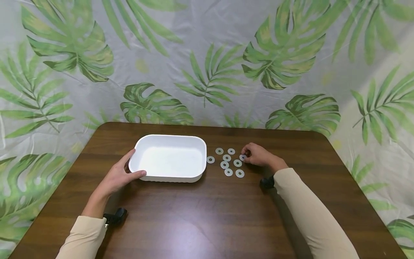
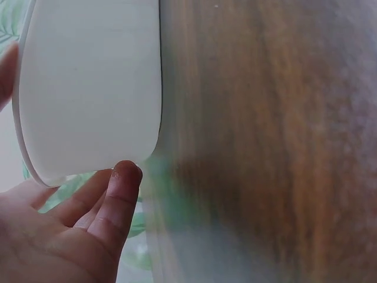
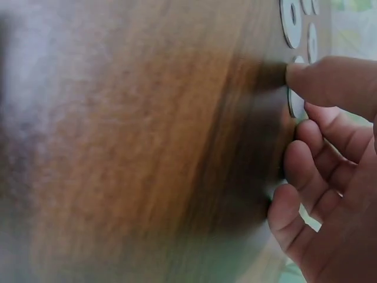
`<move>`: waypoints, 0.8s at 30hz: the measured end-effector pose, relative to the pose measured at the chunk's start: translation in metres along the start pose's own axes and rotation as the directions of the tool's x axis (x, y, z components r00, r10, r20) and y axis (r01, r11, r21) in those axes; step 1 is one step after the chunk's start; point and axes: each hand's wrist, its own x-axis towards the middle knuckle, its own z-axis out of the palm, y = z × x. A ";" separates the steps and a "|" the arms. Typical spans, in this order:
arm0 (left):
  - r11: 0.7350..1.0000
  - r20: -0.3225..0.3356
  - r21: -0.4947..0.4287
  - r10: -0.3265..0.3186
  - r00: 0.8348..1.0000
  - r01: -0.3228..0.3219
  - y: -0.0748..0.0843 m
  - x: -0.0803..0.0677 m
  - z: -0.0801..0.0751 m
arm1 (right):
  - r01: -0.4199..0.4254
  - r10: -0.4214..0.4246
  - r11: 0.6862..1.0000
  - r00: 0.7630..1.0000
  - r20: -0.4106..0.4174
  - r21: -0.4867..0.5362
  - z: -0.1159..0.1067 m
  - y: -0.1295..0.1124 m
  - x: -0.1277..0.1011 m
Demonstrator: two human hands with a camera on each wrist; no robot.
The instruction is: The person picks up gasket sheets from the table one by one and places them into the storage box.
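A white rectangular plastic tub (image 1: 169, 178) with rounded corners stands on the table, its inside bare. My left hand (image 1: 118, 174) grips its left end, with the thumb on the near rim and fingers around the far left corner; the left wrist view shows fingertips (image 2: 125, 174) against the tub's wall. Right of the tub lie several flat grey washers (image 1: 240, 173) in a loose group. At the group's right edge my right hand (image 1: 258, 155) pinches one washer (image 1: 242, 157) between thumb and index finger, low over the table. In the right wrist view the thumb partly hides that washer (image 3: 296, 103).
The brown wooden table (image 1: 200, 223) has rounded far corners. Behind it hangs a pale cloth (image 1: 223, 21) printed with green leaves. One washer (image 1: 210, 159) lies right beside the tub's right wall. A dark wrist camera (image 1: 116, 217) sits at the left sleeve.
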 end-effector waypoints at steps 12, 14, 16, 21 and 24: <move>1.000 0.015 -0.018 0.009 1.000 -0.009 0.004 0.001 0.000 | -0.003 0.019 0.982 0.996 -0.084 0.187 0.006 0.009 -0.011; 1.000 0.014 -0.028 0.005 1.000 -0.005 0.003 0.001 0.000 | 0.007 0.009 0.977 0.997 -0.074 0.213 0.007 0.012 -0.013; 0.999 0.014 -0.036 0.002 1.000 -0.001 0.003 0.001 0.000 | 0.006 0.008 0.974 0.998 -0.061 0.227 0.007 0.014 -0.014; 0.998 0.020 -0.056 -0.007 1.000 0.008 0.002 -0.001 0.000 | -0.006 0.018 0.972 0.999 -0.049 0.234 0.007 0.015 -0.013; 0.998 0.022 -0.057 -0.010 1.000 0.012 0.003 -0.001 0.000 | -0.009 0.020 0.973 0.999 -0.047 0.232 0.007 0.015 -0.013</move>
